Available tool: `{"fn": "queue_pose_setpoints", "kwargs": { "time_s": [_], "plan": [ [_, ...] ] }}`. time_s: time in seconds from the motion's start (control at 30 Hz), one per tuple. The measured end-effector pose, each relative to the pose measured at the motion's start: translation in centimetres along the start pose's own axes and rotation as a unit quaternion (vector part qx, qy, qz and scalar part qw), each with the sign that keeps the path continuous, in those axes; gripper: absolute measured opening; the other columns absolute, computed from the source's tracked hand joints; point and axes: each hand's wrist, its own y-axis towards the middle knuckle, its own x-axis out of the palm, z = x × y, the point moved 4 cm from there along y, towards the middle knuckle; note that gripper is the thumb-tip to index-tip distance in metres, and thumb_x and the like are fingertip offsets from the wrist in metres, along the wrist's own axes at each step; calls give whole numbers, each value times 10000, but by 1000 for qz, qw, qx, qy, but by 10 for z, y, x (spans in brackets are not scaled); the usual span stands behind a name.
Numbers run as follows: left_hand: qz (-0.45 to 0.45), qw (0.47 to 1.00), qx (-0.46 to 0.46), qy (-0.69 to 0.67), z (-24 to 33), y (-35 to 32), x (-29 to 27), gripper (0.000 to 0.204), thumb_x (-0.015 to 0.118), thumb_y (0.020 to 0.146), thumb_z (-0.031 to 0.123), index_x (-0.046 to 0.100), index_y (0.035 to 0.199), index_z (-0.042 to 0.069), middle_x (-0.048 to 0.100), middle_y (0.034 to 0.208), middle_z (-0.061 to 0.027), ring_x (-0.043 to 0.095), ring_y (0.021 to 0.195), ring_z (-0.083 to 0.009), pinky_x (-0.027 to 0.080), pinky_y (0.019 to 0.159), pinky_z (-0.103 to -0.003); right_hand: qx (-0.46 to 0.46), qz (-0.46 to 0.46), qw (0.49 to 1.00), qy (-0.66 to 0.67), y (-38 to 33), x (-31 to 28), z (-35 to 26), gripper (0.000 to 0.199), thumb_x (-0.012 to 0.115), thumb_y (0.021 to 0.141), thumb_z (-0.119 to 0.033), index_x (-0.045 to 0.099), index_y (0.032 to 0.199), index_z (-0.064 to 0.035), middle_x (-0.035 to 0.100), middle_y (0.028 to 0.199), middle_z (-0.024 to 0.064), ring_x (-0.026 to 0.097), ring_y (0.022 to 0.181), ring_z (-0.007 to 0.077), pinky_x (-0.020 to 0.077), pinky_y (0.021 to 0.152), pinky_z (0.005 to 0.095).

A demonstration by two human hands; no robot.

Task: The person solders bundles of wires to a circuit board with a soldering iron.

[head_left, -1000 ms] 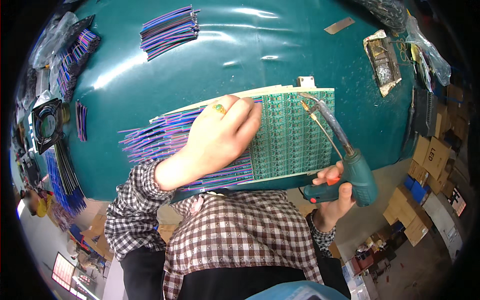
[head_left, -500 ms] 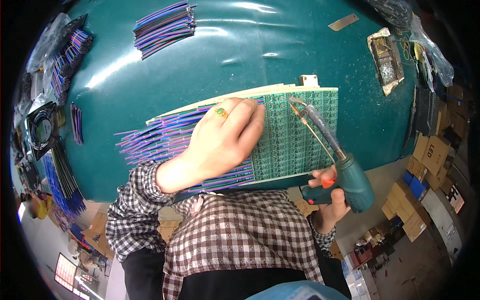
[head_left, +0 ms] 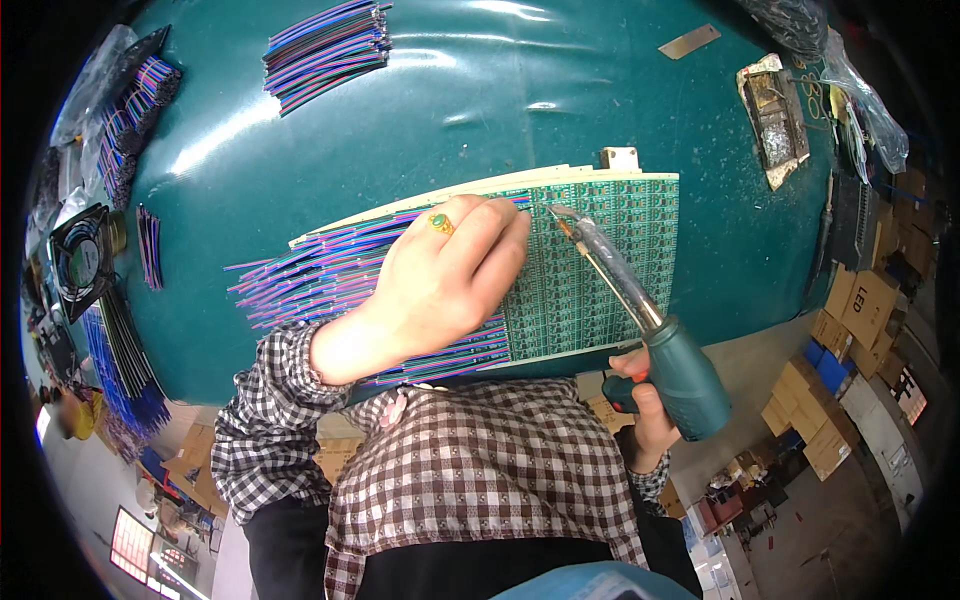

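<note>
A panel of green circuit boards (head_left: 600,270) lies before me, its left part covered by rows of blue, pink and black wires (head_left: 330,270). My left hand (head_left: 440,270), with a green-stoned ring, rests over these wires, fingers curled together at the far edge. Wire ends poke out past its fingertips; what exactly they pinch is partly hidden. My right hand (head_left: 650,410) grips a green pistol-shaped soldering gun (head_left: 685,375). The gun's tip points far and left, just right of the wire ends at the left fingertips, over the boards. Whether it touches them I cannot tell.
A bundle of cut wires (head_left: 328,55) lies at the back of the green table mat (head_left: 560,110). To the left are more wire bundles (head_left: 138,115) and a black fan (head_left: 85,258). A grimy tray (head_left: 775,120) and a metal strip (head_left: 690,42) lie at the far right.
The soldering gun has moved left, bringing its tip closer to the wire ends by my left fingertips. My left hand has stayed nearly still.
</note>
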Motion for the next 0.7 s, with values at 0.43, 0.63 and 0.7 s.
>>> {"fn": "queue_pose_setpoints", "kwargs": {
  "time_s": [0.43, 0.63, 0.7],
  "plan": [
    [10, 1000, 20, 11, -1, -1, 3, 367, 636, 667, 60, 633, 1016, -53, 569, 981, -128, 598, 850, -248, 536, 757, -344, 1, -32, 999, -40, -1, -4, 13, 585, 882, 731, -149, 579, 1173, 86, 732, 927, 160, 726, 855, 210, 580, 788, 324],
    [-3, 1000, -10, -10, 0, 1, 1, 383, 672, 659, -5, 662, 1037, -64, 623, 979, -125, 634, 847, -262, 552, 739, -357, 9, -28, 999, -35, -1, -3, 12, 580, 889, 722, -138, 587, 1165, 84, 731, 931, 155, 722, 860, 202, 579, 787, 321],
    [0, 1000, -10, -8, -1, 0, 1, 380, 673, 657, -6, 663, 1033, -63, 623, 978, -126, 633, 846, -263, 552, 735, -357, 5, -32, 998, -46, -1, -3, 12, 579, 889, 723, -135, 587, 1165, 84, 731, 930, 155, 720, 861, 199, 579, 787, 322]
  ]
}}
